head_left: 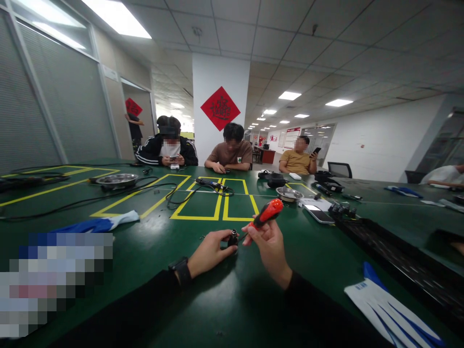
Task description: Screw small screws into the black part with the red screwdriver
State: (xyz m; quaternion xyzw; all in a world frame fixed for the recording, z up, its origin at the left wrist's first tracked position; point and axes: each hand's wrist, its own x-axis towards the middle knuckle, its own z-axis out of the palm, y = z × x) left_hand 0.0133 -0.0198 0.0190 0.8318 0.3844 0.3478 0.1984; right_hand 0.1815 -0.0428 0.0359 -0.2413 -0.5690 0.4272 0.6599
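The left hand (pixel 210 252) has its thumb and fingers closed on a small dark part (pixel 233 238) with a shiny metal top. The part sits at the fingertips, roughly upright, at the end of the hand nearest the right hand (pixel 268 246); whether its base rests on the green tabletop (pixel 237 309) cannot be told.

The right hand is curled around a red-and-black screwdriver (pixel 268 214), thumb and fingers gripping near the lower end of the handle. The handle slants up and away to the right, while the thin shaft runs down and left toward the dark part — its tip is very near the part's side, though contact cannot be made out.

So the part lies between the two hands, held by the left and just beside the fingers of the right. Beyond them, yellow tape (pixel 195 217) marks out boxes on the tabletop. Farther right lie a phone (pixel 319 214) and a long black tray (pixel 393 251) — with a white-and-blue glove (pixel 389 309) nearer the wearer.
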